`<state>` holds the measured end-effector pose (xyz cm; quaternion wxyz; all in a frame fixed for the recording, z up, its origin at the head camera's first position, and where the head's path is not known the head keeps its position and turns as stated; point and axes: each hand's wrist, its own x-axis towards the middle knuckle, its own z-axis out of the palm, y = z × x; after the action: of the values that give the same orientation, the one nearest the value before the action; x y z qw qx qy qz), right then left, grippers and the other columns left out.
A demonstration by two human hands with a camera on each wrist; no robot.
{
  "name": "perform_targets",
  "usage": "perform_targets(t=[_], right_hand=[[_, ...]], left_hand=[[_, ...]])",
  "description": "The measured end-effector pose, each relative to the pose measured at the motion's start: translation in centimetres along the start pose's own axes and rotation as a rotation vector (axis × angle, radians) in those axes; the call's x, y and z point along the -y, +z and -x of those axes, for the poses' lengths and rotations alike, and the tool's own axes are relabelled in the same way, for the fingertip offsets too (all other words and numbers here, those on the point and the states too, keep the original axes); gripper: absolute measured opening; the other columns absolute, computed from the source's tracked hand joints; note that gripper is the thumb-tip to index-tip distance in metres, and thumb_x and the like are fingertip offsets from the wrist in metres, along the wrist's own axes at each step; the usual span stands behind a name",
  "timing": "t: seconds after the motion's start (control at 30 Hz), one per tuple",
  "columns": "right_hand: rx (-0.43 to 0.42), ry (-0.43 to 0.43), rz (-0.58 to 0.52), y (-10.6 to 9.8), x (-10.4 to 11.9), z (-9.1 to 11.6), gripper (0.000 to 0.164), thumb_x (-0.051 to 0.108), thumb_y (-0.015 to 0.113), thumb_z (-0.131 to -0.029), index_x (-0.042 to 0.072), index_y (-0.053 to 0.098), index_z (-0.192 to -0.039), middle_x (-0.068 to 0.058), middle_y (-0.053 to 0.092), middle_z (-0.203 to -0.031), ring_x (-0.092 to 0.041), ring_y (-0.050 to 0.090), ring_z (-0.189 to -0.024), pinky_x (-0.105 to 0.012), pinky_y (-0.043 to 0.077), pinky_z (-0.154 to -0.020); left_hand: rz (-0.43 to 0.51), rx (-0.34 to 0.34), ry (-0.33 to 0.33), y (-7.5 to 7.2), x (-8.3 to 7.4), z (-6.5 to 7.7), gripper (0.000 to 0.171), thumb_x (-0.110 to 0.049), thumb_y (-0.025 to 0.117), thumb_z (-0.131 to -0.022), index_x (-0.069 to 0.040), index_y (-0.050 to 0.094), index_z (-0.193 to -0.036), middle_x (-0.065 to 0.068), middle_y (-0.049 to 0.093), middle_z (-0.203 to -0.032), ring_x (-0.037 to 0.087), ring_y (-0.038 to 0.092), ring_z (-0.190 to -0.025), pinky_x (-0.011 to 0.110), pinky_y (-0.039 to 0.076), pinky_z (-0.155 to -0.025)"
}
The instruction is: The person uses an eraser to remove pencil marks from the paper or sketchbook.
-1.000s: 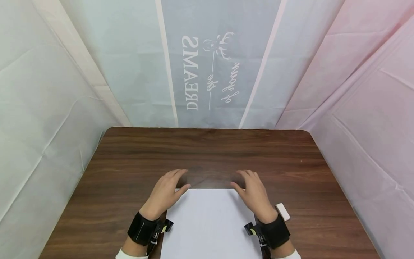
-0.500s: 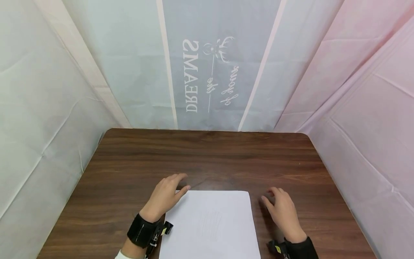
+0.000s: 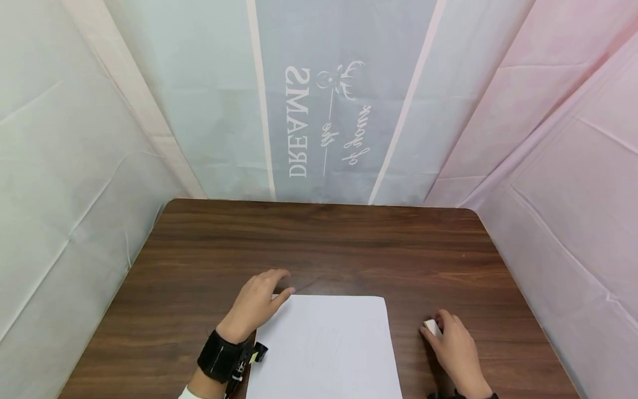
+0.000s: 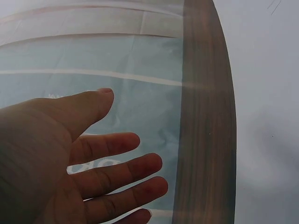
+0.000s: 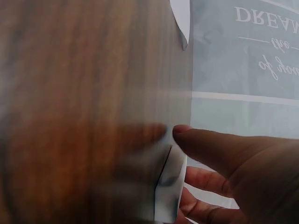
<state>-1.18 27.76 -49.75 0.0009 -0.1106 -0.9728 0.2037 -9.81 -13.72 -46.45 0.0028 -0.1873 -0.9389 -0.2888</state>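
Observation:
A white sheet of paper (image 3: pixel 324 354) with faint thin lines lies at the table's near middle. My left hand (image 3: pixel 254 302) rests at its far left corner, fingers loosely extended and thumb apart; in the left wrist view the left hand (image 4: pixel 93 154) holds nothing. Right of the paper, my right hand (image 3: pixel 454 346) has thumb and fingers around a small white block, likely an eraser (image 3: pixel 433 328). In the right wrist view the eraser (image 5: pixel 169 186) stands between the thumb and the fingers (image 5: pixel 205 179), close to the tabletop. The hand covers part of it.
The brown wooden table (image 3: pixel 319 244) extends beyond the paper to its far edge. Behind it hangs a pale blue-grey cloth (image 3: pixel 329 111) with mirrored lettering. Pale cloth sides, a left one (image 3: pixel 65 194) and a right one (image 3: pixel 568 194), flank the table.
My right hand has left the paper's far right corner, moved right and then back toward me, and now has its fingers around the eraser. The left hand stays almost where it was.

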Motion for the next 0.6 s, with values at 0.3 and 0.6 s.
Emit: perform_targets(t=[0.3, 0.6], right_hand=[[0.046, 0.052, -0.011, -0.28, -0.17, 0.08, 0.037, 0.014, 0.078, -0.086, -0.007, 0.06, -0.11, -0.014, 0.063, -0.085, -0.021, 0.058, -0.071, -0.036, 0.048, -0.059], [-0.031, -0.029, -0.008, -0.87, 0.6, -0.19, 0.037, 0.011, 0.076, -0.087, -0.01, 0.062, -0.115, -0.023, 0.067, -0.093, -0.026, 0.063, -0.075, -0.042, 0.054, -0.06]], left_hand=[[-0.012, -0.001, -0.007, -0.23, -0.04, -0.05, 0.044, -0.035, 0.069, -0.096, -0.009, 0.064, -0.132, 0.009, 0.07, -0.128, 0.028, 0.067, -0.119, 0.047, 0.055, -0.099], [-0.019, -0.001, -0.018, -0.25, -0.18, 0.02, 0.044, -0.036, 0.069, -0.096, -0.009, 0.065, -0.131, 0.009, 0.07, -0.129, 0.028, 0.067, -0.119, 0.048, 0.055, -0.101]])
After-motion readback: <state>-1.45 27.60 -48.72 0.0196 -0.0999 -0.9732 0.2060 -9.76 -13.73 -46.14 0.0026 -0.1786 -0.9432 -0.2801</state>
